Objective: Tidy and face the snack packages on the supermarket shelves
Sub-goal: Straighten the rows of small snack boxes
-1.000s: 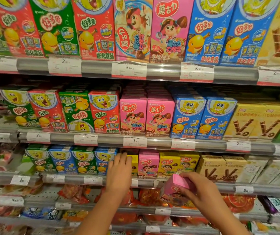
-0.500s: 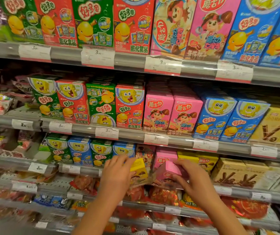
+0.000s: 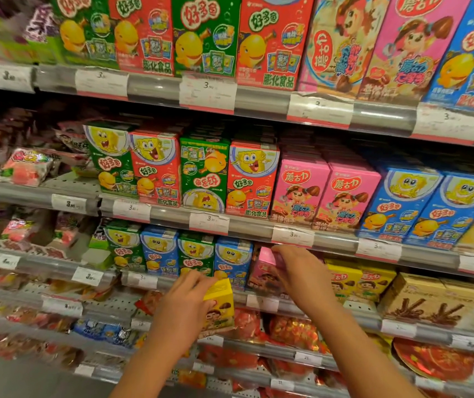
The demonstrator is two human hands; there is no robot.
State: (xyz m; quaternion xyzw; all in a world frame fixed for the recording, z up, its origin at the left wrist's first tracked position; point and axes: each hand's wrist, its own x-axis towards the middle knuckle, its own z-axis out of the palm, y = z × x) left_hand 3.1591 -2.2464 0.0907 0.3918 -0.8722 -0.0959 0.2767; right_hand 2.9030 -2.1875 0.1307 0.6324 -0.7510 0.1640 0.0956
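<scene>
The left hand (image 3: 185, 304) grips a yellow box (image 3: 220, 304) held out in front of the shelf edge (image 3: 261, 302). The right hand (image 3: 301, 272) is clamped on a pink box (image 3: 267, 258) just above and beyond it, inside the row. Risk: the pink box, tilted, may snag on the price rail (image 3: 293, 235) directly above the right hand, or topple the blue box (image 3: 231, 261) touching its left side. Open room appears only between both hands; the yellow row (image 3: 359, 278) crowds the right.
</scene>
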